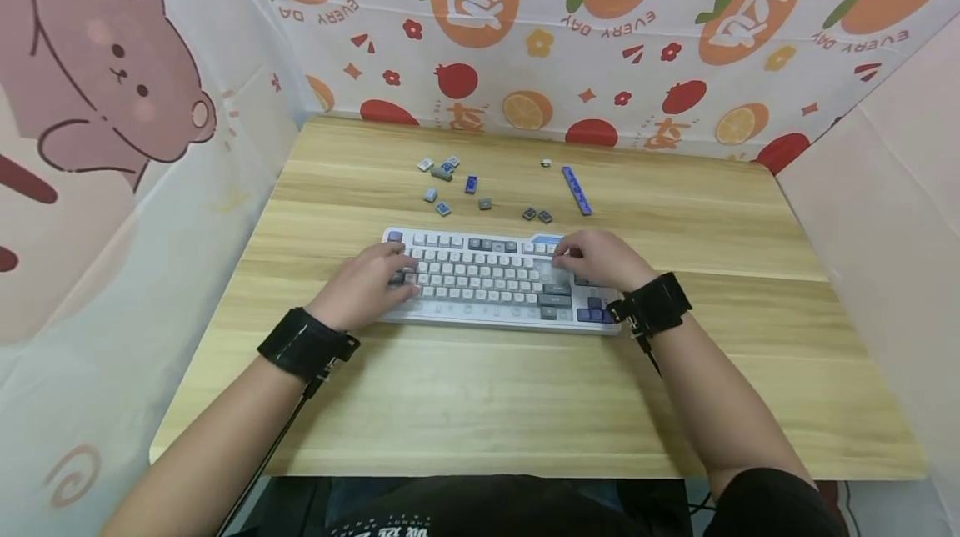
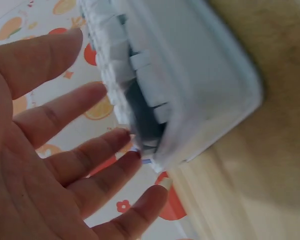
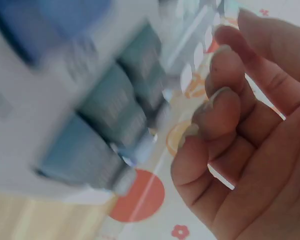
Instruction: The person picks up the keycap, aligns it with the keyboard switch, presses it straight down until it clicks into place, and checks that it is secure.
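Note:
A white keyboard [image 1: 480, 325] with white, grey and purple-blue keycaps lies on the table. Bare patches without caps show along its front row and at the right of the letter block. My left hand [image 1: 360, 285] is at its left end, thumb and fingers spread, fingertips right at the edge keys. In the left wrist view the fingers [image 2: 85, 155] are straight and spread beside the case. My right hand [image 1: 606, 260] is over the upper right part, fingers curled, thumb and index tips close together. I cannot tell whether they pinch anything. Grey-blue keycaps [image 3: 107, 95] show close by, blurred.
Behind the keyboard lie several loose keycaps [image 1: 471, 184], a long blue spacebar cap [image 1: 576, 191] and a small white cap [image 1: 546, 163]. The wooden table [image 1: 480, 404] meets printed cloth [image 1: 570, 70] at its back edge. Both wrists wear black straps [image 1: 309, 345] with cables.

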The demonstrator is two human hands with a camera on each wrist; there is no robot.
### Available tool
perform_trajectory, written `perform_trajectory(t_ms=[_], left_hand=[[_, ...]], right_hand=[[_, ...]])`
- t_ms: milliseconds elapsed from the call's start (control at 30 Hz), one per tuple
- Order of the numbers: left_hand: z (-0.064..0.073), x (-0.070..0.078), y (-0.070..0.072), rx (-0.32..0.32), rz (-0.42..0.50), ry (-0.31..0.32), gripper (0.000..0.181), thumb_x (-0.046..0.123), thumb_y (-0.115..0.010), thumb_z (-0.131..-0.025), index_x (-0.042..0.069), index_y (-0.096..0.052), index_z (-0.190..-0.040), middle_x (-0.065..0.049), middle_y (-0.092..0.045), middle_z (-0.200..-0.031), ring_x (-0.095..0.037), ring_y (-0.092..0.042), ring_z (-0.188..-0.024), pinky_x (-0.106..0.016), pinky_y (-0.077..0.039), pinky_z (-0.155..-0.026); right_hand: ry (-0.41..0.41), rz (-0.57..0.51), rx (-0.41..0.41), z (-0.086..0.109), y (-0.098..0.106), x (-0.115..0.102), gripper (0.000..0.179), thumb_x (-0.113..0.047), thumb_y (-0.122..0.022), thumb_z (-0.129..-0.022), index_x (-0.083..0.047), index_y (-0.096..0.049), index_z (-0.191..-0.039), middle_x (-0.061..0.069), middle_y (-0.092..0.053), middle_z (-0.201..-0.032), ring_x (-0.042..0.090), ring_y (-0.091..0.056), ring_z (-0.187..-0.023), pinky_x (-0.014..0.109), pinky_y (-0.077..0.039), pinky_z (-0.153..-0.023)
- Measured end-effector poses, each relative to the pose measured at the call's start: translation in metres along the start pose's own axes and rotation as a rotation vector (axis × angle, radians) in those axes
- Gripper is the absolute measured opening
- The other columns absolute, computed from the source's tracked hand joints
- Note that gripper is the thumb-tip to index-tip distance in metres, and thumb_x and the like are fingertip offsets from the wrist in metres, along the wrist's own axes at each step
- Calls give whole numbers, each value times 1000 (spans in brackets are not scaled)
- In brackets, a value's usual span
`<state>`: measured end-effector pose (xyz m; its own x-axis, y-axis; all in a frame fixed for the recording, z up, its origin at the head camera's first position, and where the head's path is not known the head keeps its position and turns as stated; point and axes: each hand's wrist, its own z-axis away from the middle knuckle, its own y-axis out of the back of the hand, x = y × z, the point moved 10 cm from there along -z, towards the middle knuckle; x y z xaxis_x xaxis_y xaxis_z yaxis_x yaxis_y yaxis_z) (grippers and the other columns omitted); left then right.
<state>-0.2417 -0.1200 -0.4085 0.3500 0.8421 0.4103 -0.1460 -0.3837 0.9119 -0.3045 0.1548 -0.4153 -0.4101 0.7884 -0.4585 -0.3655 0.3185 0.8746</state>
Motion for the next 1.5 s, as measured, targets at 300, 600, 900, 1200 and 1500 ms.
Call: perform_trajectory(t_ms=[300, 600, 900, 1200, 1500], left_hand=[[1, 0, -7, 41, -22, -27, 46, 22, -80, -81, 4, -68, -122, -26, -52, -139, -42, -47, -131, -57, -38, -107], [-1, 5, -10, 61, -34, -30, 49, 21, -82, -80, 5, -67, -124, -24, -55, -135, -40, -52, -127, -53, -41, -105], [1, 6, -13, 65, -32, -24, 50, 22, -81, -81, 6, -66, -126, -24, -55, -136, -39, -52, -127, -53, -42, -105], [4, 2, -11, 67, -15, -8, 50, 21, -81, -81, 6, -66, -126, -23, -54, -137, -39, -51, -128, -53, -41, -106], [8, -3, -10, 67, 7, -1, 51, 21, -82, -81, 5, -65, -127, -23, -53, -138, -39, -50, -128, -53, -40, -106]], right_hand=[[-50, 73, 98, -31, 40, 25, 20, -22, -63, -96, -9, -74, -106, 9, -64, -94, 24, -56, -83, 38, -46, -73], [51, 118, -58, -62, 20, 19, 26, -11, -57, -98, -2, -71, -118, 20, -60, -122, 34, -56, -113, 47, -47, -97], [11, 145, -230, -71, -7, 19, 30, -16, -50, -102, -9, -67, -126, 16, -60, -131, 31, -55, -123, 47, -44, -104], [2, 101, -128, -76, 3, 26, 19, -10, -63, -94, -9, -75, -109, 8, -72, -109, 22, -64, -98, 41, -51, -91], [-135, -223, 19, -67, 21, 32, 19, -14, -73, -88, -12, -76, -107, 6, -70, -111, 22, -62, -99, 39, -52, -85]])
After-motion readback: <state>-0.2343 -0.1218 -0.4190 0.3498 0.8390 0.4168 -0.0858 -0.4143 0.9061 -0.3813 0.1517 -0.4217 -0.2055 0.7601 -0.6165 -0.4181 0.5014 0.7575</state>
